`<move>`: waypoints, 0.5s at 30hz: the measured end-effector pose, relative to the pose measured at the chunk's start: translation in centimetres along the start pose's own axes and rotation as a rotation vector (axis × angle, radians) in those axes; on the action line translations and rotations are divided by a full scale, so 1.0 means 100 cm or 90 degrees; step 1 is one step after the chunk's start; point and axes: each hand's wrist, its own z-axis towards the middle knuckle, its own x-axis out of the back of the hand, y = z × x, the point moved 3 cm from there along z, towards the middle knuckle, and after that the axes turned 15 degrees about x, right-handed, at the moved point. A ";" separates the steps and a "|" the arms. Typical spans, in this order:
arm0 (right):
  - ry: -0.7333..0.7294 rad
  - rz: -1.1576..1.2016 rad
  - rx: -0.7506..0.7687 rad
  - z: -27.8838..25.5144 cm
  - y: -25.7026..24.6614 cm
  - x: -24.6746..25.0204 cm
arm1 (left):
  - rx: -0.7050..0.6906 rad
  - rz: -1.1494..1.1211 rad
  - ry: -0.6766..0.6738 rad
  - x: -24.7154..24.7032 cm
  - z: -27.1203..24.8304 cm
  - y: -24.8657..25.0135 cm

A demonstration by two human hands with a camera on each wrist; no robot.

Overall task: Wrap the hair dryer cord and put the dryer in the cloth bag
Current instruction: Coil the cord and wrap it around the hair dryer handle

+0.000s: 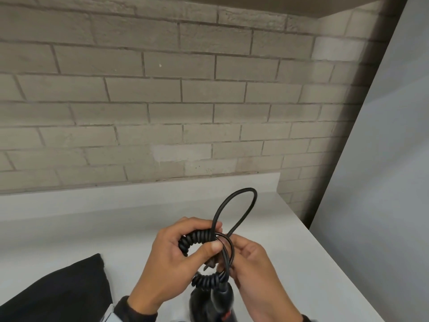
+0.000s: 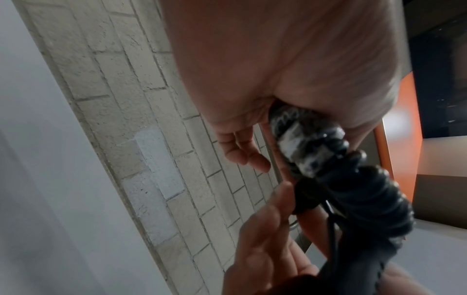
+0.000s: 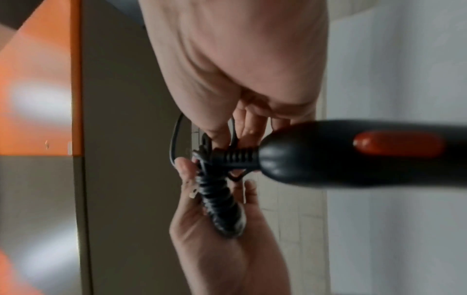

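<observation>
A black hair dryer [image 1: 212,303] with a red switch [image 3: 399,144] stands handle-up at the bottom edge, its body out of frame. Its black cord [image 1: 197,239] is partly coiled, and a plain loop [image 1: 243,198] rises above both hands. My left hand [image 1: 171,259] grips the coiled bunch, thumb pressed on top. My right hand [image 1: 253,263] pinches the thin strands beside the coil, just above the handle. In the right wrist view the coil [image 3: 222,205] lies in the left palm [image 3: 222,249]. The black cloth bag [image 1: 58,291] lies flat at lower left.
A white table [image 1: 290,252] runs under the hands, with its right edge slanting toward me. A grey brick wall [image 1: 162,101] stands behind it and a pale panel [image 1: 383,182] on the right. Orange and grey panels [image 3: 38,99] show in the wrist views.
</observation>
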 end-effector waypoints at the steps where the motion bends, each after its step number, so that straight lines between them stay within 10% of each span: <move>1: -0.010 0.028 -0.018 -0.002 0.002 -0.002 | 0.001 0.002 0.003 0.001 0.000 0.001; 15: 0.063 0.150 -0.053 -0.019 -0.001 -0.002 | 0.064 -0.042 0.034 -0.008 0.003 -0.008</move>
